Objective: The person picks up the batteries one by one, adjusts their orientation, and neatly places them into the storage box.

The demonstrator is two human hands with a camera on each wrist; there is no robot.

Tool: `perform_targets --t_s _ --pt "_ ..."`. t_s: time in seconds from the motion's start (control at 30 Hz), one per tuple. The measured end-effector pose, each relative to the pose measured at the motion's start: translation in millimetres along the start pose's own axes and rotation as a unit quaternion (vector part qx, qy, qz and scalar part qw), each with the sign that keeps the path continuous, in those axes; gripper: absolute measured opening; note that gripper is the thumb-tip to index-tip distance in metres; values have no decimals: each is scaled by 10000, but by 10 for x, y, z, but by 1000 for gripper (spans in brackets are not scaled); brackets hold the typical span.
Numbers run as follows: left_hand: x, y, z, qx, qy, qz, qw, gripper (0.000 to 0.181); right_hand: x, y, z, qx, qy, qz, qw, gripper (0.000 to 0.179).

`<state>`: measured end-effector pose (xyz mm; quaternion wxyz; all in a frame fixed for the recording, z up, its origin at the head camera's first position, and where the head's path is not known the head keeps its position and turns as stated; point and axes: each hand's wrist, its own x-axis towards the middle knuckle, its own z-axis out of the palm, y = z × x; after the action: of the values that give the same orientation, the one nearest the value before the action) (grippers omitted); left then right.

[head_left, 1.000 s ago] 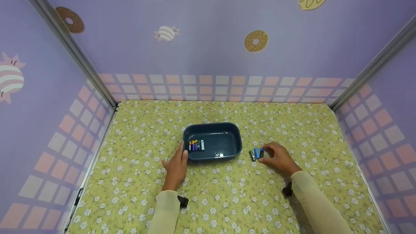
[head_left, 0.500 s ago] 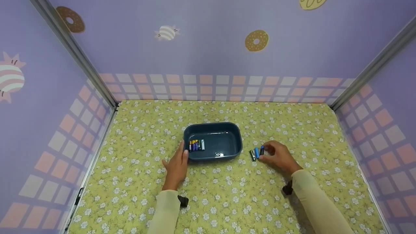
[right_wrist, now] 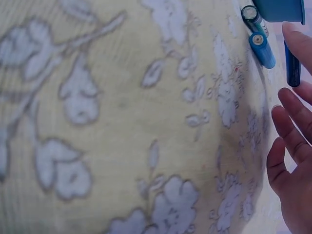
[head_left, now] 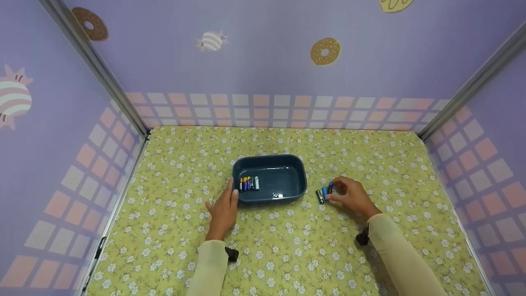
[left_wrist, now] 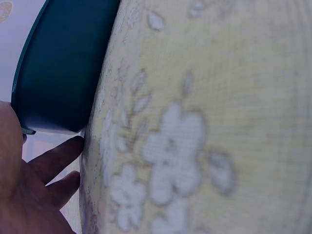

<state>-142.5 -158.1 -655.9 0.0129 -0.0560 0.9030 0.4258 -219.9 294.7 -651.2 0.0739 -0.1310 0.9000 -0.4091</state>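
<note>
My right hand [head_left: 351, 196] pinches a dark blue battery [head_left: 330, 188] between thumb and fingertips, and in the right wrist view that battery [right_wrist: 292, 66] is raised off the cloth. Just left of it, a light blue battery [head_left: 324, 193] and a dark green battery [head_left: 319, 196] lie on the cloth. My left hand [head_left: 224, 207] rests against the left front corner of a dark teal basin [head_left: 305, 181], its fingers fairly straight along the outer wall. Inside the basin, several batteries [head_left: 248, 183] lie in a row at the left end.
A yellow flowered cloth [head_left: 271, 246] covers the table. Purple printed walls [head_left: 263, 70] enclose the back and both sides, with grey metal posts [head_left: 94, 65] at the corners. A dark band [head_left: 232, 254] sits at each wrist.
The dark blue battery has risen slightly and shifted a little left in my right hand. The left hand and the basin stay in place.
</note>
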Motion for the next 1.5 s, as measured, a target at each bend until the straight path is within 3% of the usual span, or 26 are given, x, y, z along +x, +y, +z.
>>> perform_targets --t_s 0.33,0.67,1.5 --pt "2 6 2 80 -19 -113 9999 66 62 -195 -35 -106 102 -181 9997 52" --pt "1 -3 13 39 32 -101 9999 66 176 -432 -45 -216 272 -647 9973 49" --pt "-4 -7 4 -2 82 48 10000 65 665 -1055 143 83 189 -1317 9911 60"
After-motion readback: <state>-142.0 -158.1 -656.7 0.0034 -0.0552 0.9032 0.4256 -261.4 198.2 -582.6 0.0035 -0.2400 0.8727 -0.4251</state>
